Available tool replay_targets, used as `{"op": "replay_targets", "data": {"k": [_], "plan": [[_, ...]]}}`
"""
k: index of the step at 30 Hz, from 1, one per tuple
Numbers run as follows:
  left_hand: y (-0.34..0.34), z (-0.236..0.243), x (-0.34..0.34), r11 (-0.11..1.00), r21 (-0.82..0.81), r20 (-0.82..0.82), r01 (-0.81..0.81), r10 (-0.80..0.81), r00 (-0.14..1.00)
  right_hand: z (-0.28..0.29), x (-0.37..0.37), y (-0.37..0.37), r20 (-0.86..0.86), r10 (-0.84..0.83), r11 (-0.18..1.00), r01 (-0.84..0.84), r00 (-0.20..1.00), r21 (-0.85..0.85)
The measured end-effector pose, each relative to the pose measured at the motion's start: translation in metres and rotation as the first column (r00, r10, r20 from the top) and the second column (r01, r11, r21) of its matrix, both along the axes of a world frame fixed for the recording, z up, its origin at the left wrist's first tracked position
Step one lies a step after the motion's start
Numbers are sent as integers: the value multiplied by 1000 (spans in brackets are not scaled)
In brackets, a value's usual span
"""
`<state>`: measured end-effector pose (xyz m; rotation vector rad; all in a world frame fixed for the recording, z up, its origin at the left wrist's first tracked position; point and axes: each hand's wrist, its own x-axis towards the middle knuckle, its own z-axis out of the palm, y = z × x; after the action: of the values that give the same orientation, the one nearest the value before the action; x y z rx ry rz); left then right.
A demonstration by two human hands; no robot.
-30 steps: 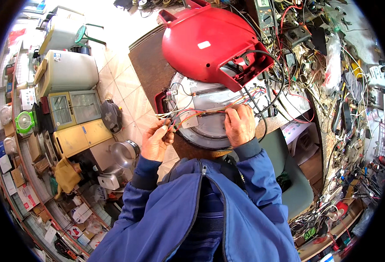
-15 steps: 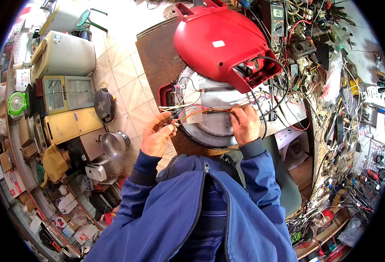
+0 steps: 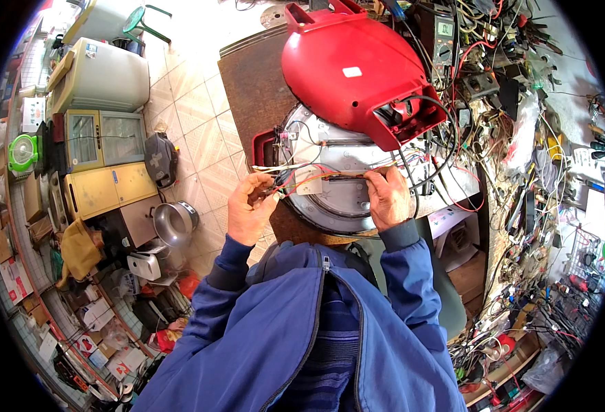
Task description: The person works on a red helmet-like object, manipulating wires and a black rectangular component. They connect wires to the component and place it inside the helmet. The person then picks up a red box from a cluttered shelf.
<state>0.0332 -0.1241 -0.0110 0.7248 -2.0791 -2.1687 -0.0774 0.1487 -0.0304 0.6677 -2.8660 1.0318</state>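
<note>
My left hand (image 3: 251, 209) pinches the end of a bundle of thin coloured wires (image 3: 301, 182) beside the near left rim of a round grey appliance base (image 3: 337, 202). Further along the same bundle, my right hand (image 3: 388, 198) has its thumb and fingers closed on the wires over the base's right half. The strands, red, yellow and white among them, stretch between both hands. Behind them a large red plastic housing (image 3: 347, 58) lies on its side across the base, its boxy handle end toward the right. A red handle (image 3: 265, 147) projects from the base's left edge.
Beneath the appliance is a brown worktable (image 3: 247, 75). A multimeter (image 3: 444, 38) stands at its far right, beside a dense heap of cables and tools (image 3: 515, 226). On the tiled floor to the left are a steel pot (image 3: 175, 223), a dark backpack (image 3: 160, 159) and a yellow cabinet (image 3: 100, 196).
The whole view has shifted slightly, moving the table and housing a little rightward. My left fingers have spread a little at the wire ends; my right hand keeps its grip.
</note>
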Motion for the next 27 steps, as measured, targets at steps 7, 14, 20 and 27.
{"op": "replay_targets", "data": {"k": [7,14,20,27], "plan": [[-2,-5,0,992,-120,-24,32,-35,999,-5,2,0,22,-19,999,20,1000,-30],[-6,0,4,978,-177,21,111,-109,994,-10,3,1,18,-23,999,23,1000,-31],[-11,-2,13,986,-81,16,145,-144,989,-8,2,-1,30,-31,999,32,999,-41],[-9,6,13,943,-175,-13,283,-289,957,-8,1,-2,69,-40,998,43,997,-48]]}}
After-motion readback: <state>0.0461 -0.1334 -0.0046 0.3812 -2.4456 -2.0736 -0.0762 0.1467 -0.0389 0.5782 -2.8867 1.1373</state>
